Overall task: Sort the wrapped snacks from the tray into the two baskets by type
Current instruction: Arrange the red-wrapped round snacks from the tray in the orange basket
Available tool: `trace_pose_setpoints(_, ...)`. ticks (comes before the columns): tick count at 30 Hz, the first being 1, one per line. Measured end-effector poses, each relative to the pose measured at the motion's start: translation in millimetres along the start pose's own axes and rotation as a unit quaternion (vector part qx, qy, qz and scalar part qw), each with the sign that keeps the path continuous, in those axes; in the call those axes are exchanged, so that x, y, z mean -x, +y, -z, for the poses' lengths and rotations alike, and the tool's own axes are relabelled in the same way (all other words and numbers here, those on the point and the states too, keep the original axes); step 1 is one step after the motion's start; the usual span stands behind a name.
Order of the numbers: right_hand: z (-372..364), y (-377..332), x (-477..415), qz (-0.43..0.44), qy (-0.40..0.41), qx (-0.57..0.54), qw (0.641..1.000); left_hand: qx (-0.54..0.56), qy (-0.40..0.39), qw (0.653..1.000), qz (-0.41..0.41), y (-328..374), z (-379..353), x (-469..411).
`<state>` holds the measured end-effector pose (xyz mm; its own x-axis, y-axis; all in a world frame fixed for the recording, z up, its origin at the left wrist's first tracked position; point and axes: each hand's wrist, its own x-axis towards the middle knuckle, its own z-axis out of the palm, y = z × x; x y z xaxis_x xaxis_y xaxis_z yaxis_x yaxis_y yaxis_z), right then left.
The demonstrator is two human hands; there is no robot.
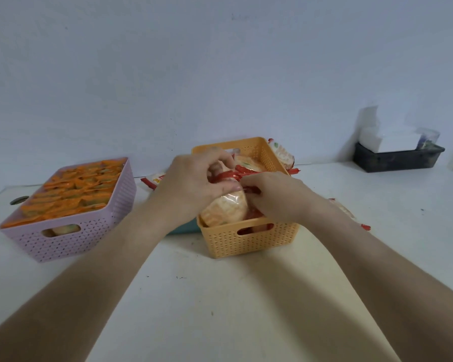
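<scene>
Above the orange basket [249,241], left hand [191,184] and right hand [275,197] both hold one wrapped snack [224,209], each grip clamped on its wrapper.

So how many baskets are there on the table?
2: the purple basket on the left, and the orange basket in the middle. No others seem hidden.

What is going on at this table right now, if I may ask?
A person is sorting wrapped snacks. The left hand and right hand grip a red-edged snack pack at the orange basket, which already holds similar packs. The purple basket beside it is full of orange-wrapped snacks. A few loose packs lie on the table outside the baskets.
</scene>
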<state>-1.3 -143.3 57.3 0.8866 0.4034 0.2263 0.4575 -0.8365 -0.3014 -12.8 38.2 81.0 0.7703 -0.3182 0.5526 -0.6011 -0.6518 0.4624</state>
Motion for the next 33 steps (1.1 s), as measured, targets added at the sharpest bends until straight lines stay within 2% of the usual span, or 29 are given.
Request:
trace_pose_setpoints(2,1,-1,1,0.001,0.008,-0.006,1.0,-0.037,-0.004,0.998,-0.048,6,2,-4)
trace_pose_setpoints(4,3,-2,1,-0.001,0.02,-0.023,1.0,-0.126,-0.078,0.983,-0.108,13,-1,-5)
trace_pose_setpoints(6,4,-2,1,-0.002,0.009,-0.031,0.999,-0.173,-0.176,0.964,-0.094,14,-11,-3)
trace_pose_setpoints(8,6,-3,2,0.004,-0.03,-0.032,0.999,-0.141,-0.237,0.96,-0.055,8,-16,5)
trace_pose_setpoints(9,6,-3,2,0.008,-0.052,-0.045,0.998,-0.106,-0.23,0.967,-0.038,6,-15,8)
trace_pose_setpoints(10,7,-4,3,0.012,-0.072,-0.061,0.995,-0.068,-0.191,0.979,-0.027,4,-13,11)
trace_pose_setpoints(12,8,-5,4,0.032,-0.089,-0.068,0.993,-0.043,-0.056,0.996,-0.048,1,-7,12)
trace_pose_setpoints(13,8,-5,3,0.042,-0.085,-0.06,0.994,-0.066,-0.024,0.996,-0.063,0,-4,12)
trace_pose_setpoints(14,8,-6,3,0.047,-0.082,-0.05,0.994,-0.1,-0.034,0.992,-0.066,-1,-5,12)
trace_pose_setpoints(17,16,-9,6,0.045,-0.094,-0.025,0.994,-0.169,-0.16,0.972,-0.043,-10,-12,21)
trace_pose_setpoints(20,41,-11,20,0.021,-0.135,0.077,0.988,-0.163,-0.172,0.97,-0.054,-17,-16,27)
trace_pose_setpoints(22,57,-12,36,-0.028,-0.2,0.099,0.974,-0.164,-0.178,0.969,-0.053,-16,-17,24)
trace_pose_setpoints(24,54,-13,50,-0.041,-0.223,0.148,0.963,-0.158,-0.201,0.965,-0.062,-17,-18,21)
trace_pose_setpoints(27,20,-11,60,0.01,-0.116,0.23,0.966,-0.189,-0.259,0.945,-0.067,-13,-17,18)
trace_pose_setpoints(30,-7,-12,66,-0.005,-0.024,0.259,0.966,-0.26,-0.328,0.907,-0.052,-9,-15,16)
trace_pose_setpoints(33,-12,-11,68,-0.026,-0.02,0.247,0.969,-0.263,-0.315,0.91,-0.053,-3,-16,22)
